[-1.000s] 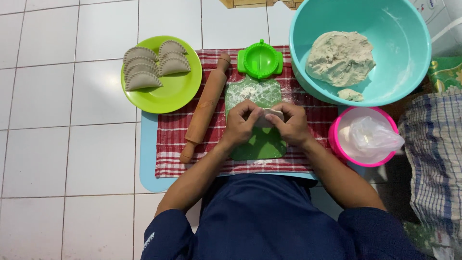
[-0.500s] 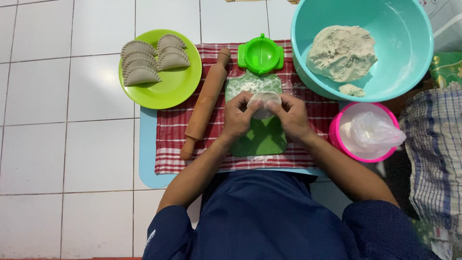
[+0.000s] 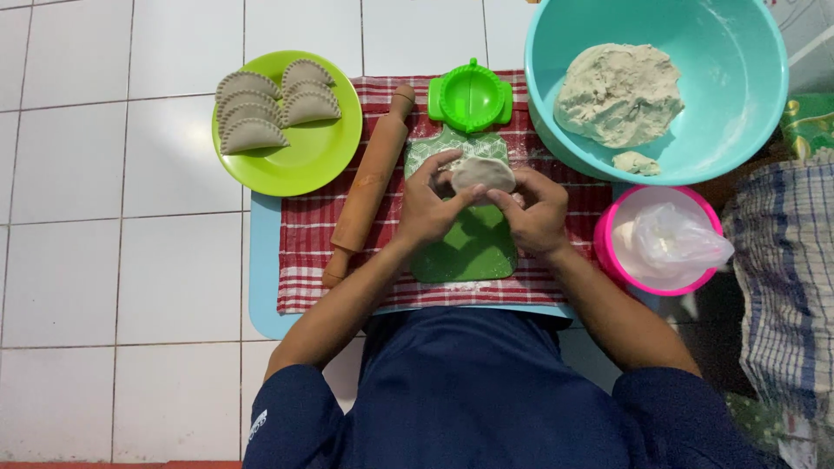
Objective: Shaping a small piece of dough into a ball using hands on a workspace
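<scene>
A small flattened piece of pale dough is pinched between both hands above a green cutting board. My left hand grips its left edge and my right hand grips its right edge. The board is dusted with flour and lies on a red checked cloth. Just beyond the dough sits a round green dumpling press, lying open. A wooden rolling pin rests on the cloth to the left of my left hand.
A lime plate with several folded dumplings stands at the left. A teal bowl holding a dough mass is at the upper right. A pink bowl with a plastic bag sits at the right. A checked fabric lies far right.
Both hands have lifted the dough piece off the board and moved it slightly away from me, toward the press. It now looks like a flatter oval.
</scene>
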